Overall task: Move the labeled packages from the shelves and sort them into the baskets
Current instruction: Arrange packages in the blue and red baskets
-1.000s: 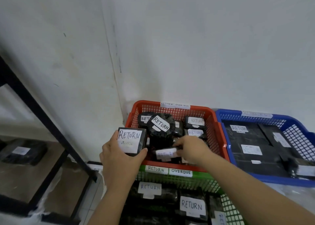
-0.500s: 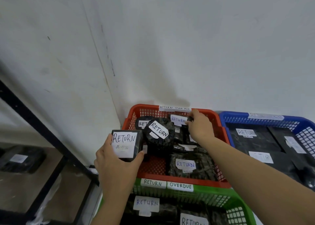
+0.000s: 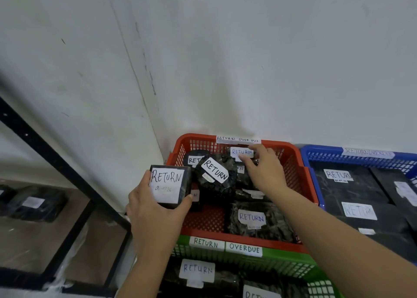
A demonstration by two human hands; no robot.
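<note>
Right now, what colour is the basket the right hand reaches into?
Red-orange basket, clearest in the head view.

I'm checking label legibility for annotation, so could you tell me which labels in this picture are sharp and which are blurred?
Head view: the label on the box in the left hand reads sharply; labels in the blue basket at the right edge smear; the shelf package at far left is dim and soft.
</note>
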